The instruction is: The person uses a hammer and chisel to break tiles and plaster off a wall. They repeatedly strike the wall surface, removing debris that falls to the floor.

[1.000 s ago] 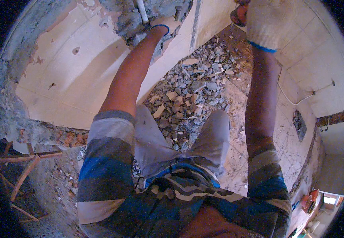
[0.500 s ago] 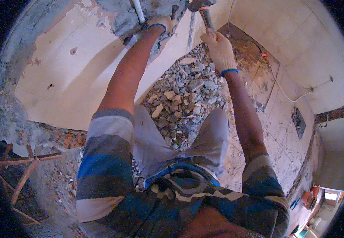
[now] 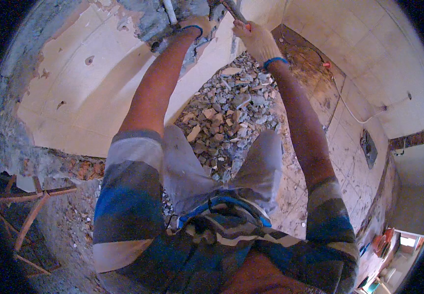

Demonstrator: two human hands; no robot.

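Both hands wear cream knitted work gloves with blue cuff bands. At the upper middle, my right hand (image 3: 257, 40) is closed around the handle of a hammer (image 3: 233, 11), which slants up to the left. The hammer's head is at the picture's top edge and only partly seen. My left hand (image 3: 196, 24) is closed against the broken grey part of the wall (image 3: 148, 17), around a dark metal chisel whose upper end meets the hammer's head. The glove hides most of the chisel. A pale pipe (image 3: 170, 12) sticks out of the wall just beside my left hand.
Rubble (image 3: 226, 115) of broken tile and mortar lies between my legs. Cream tiles (image 3: 89, 93) still cover part of the wall at left. A pale hose (image 3: 344, 105) runs along the right. A dark scrap (image 3: 368, 148) lies on the floor, and a rusty frame (image 3: 31, 196) stands lower left.
My right hand has swung the hammer up and left in the picture, bringing its head to the chisel by my left hand. My left hand has shifted only slightly.
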